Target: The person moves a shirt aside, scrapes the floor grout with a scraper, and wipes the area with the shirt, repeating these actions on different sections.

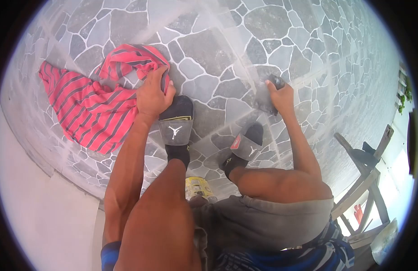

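A red-pink cloth with dark stripes, perhaps a shirt, lies bunched on the stone-patterned floor. My left hand is closed on its right-hand end, beside my left foot. Farther right, my right hand is closed around a dark, crumpled, slightly shiny piece that looks like plastic or a rag. That piece rests against the floor, and its exact kind cannot be made out. Part of it is hidden by my fingers.
My feet wear dark slides over black socks, on the floor between my hands. A yellow printed container stands beneath my legs. Crossed wooden beams stand at the right. A pale wall or ledge borders the left.
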